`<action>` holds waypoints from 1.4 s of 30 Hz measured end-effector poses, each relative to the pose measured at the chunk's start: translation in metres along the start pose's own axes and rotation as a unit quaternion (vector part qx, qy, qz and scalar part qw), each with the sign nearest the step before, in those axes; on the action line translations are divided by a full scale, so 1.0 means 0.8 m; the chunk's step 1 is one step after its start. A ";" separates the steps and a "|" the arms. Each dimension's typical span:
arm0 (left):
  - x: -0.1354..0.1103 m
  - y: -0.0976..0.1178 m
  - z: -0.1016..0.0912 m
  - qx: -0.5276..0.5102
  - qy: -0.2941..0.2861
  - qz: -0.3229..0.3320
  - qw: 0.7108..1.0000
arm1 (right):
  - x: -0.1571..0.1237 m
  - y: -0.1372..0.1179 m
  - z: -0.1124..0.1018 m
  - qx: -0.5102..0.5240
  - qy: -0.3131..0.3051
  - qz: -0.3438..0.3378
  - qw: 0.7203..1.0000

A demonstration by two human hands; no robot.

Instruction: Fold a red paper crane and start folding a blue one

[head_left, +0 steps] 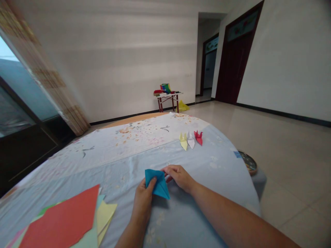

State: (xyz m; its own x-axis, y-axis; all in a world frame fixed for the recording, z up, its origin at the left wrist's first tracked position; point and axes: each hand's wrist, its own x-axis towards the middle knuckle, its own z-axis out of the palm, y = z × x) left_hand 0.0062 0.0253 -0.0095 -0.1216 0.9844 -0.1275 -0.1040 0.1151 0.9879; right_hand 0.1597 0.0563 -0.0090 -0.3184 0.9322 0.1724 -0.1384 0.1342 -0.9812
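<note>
A sheet of blue origami paper (159, 187), folded into a small layered square with creases, is held just above the cloth-covered table. My left hand (144, 193) grips its left side, thumb pressed on top and the other fingers underneath. At the paper's upper right edge is my right hand (178, 176), its fingers bent and closed on that edge; the fingertips are partly hidden. Beyond the hands stand three folded paper figures: a yellow one (183, 141), a white one (190, 140) and a red one (198, 137).
Loose coloured sheets, with a red sheet (64, 220) on top, lie at the left front of the round table. A floral tablecloth (144, 136) covers it. A stool (248, 162) stands by the right edge. Farther back, a small table (168, 94) holds several things.
</note>
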 end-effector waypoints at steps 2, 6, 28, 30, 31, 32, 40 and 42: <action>0.000 0.000 0.000 -0.011 0.003 -0.010 1.000 | 0.000 0.001 0.000 0.015 -0.002 0.013 1.000; 0.000 -0.004 -0.002 -0.008 0.003 -0.011 1.000 | -0.003 -0.004 0.004 0.020 -0.014 0.033 0.999; -0.011 0.015 0.001 -0.001 -0.078 -0.003 0.997 | -0.003 0.008 0.002 0.075 -0.045 0.080 0.993; -0.012 0.018 0.003 0.060 -0.072 0.026 0.995 | -0.003 0.010 0.001 0.070 -0.035 0.080 0.994; -0.012 0.020 0.003 0.087 -0.060 0.037 0.994 | -0.003 0.010 0.001 0.063 -0.031 0.081 0.994; -0.012 0.021 0.003 0.106 -0.047 0.043 0.992 | -0.003 0.009 0.001 0.055 -0.030 0.082 0.995; 0.000 0.010 -0.010 0.076 -0.039 -0.008 0.996 | -0.008 0.002 0.004 0.026 -0.078 0.090 0.992; 0.000 0.010 -0.010 0.061 -0.045 -0.017 0.997 | -0.009 0.002 0.004 0.024 -0.088 0.090 0.992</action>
State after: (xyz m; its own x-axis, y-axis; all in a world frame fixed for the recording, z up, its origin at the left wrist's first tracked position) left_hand -0.0028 0.0250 -0.0025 -0.0297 0.9869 -0.1587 0.0143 0.1592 0.9871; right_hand 0.1588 0.0491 -0.0116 -0.5001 0.8659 0.0111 -0.1067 -0.0489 -0.9931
